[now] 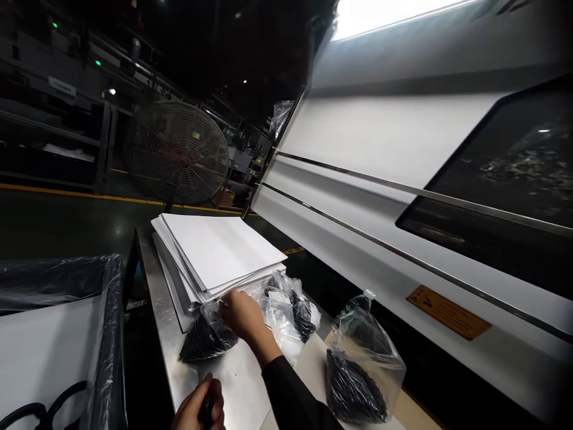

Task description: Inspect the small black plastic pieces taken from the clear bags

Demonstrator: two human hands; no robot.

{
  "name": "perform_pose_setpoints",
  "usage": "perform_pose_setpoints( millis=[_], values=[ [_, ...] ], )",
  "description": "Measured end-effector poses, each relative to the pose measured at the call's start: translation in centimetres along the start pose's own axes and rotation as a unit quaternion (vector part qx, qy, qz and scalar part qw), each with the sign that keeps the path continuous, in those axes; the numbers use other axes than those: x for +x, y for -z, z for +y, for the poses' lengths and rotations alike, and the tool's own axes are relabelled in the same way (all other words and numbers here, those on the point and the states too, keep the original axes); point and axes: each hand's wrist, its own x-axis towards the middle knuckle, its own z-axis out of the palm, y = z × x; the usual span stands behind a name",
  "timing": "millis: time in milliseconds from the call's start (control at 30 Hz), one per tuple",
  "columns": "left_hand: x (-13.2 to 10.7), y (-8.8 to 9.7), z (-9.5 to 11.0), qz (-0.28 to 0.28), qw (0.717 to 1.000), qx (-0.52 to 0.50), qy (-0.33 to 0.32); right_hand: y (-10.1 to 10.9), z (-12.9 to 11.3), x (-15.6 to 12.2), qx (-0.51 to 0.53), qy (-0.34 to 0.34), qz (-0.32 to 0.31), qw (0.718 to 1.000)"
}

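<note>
My right hand (244, 313) reaches over the metal table, its fingers closed at the upper edge of a clear plastic bag (208, 339) with small black pieces inside. Low in the view is my left hand (200, 407), curled round a small black piece (206, 412) that is mostly hidden by the fingers. Right of my right hand lie more clear bags (286, 325), some with black contents. Another clear bag (356, 385), partly filled with black pieces, stands on cardboard at the lower right.
A stack of white sheets (224, 248) sits at the table's far end. On the left is a bin (110, 334) lined with clear plastic, with black loops inside. A large white machine (358, 173) slants along the right. A round fan (179, 155) stands behind the table.
</note>
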Motion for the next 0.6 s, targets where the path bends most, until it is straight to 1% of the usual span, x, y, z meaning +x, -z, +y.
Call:
perform_pose_setpoints(
  millis=[67,167,267,333,433,600],
  values=[
    [0.9,-0.3,0.6,-0.002,1.000,-0.013,-0.005,-0.2,0.3,-0.8,-0.013,-0.005,-0.010,1.000],
    [1.8,-0.5,1.3,-0.003,0.999,-0.027,-0.031,-0.4,0.7,-1.7,-0.031,-0.010,-0.029,0.999],
    [2.0,-0.7,1.5,0.000,0.998,-0.026,-0.052,-0.7,0.9,-1.5,-0.044,-0.012,-0.044,0.998],
    [2.0,-0.8,1.6,0.000,0.998,-0.018,-0.061,-0.8,0.9,-1.1,-0.039,-0.001,-0.044,0.998],
    [2.0,-0.9,1.4,-0.001,0.998,-0.002,-0.068,-0.8,0.9,-0.8,-0.022,0.014,-0.021,0.999],
    [1.7,-1.0,1.0,0.005,0.996,0.021,-0.084,-0.1,1.4,-1.2,-0.015,-0.001,0.046,0.999]
  ],
)
